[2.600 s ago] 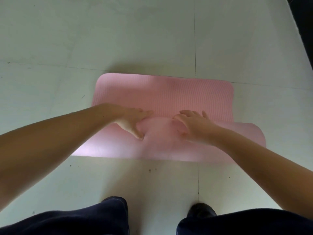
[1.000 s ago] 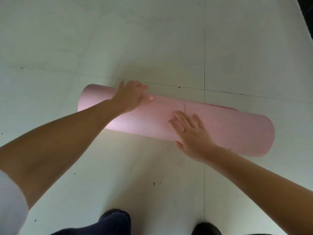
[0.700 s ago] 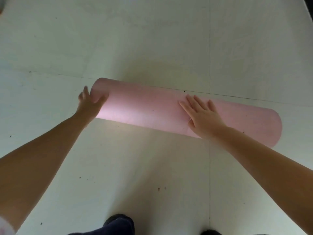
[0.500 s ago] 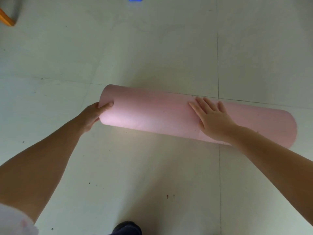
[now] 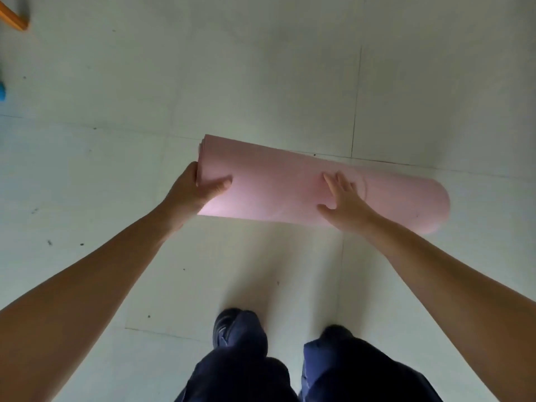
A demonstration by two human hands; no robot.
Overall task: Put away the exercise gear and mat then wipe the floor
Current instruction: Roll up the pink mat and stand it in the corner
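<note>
left hand (image 5: pixel 197 188) now grips the left end of the rolled pink mat (image 5: pixel 290 190), thumb across the top and fingers tucked behind the end face; half a second ago it only touched that end. right hand (image 5: pixel 343 198) lies flat, fingers spread, pressing the middle of the roll as before. the mat, partly unrolled 2.6 s ago, is a closed cylinder, left end apparently raised off the pale tiled floor (image 5: pixel 261 82). judgement: rolling done, lift for carrying begun. orange edge (image 5: pixel 13 17) and blue object (image 5: pixel 2 92) at far left. floor specks remain; wiping not started.
</note>
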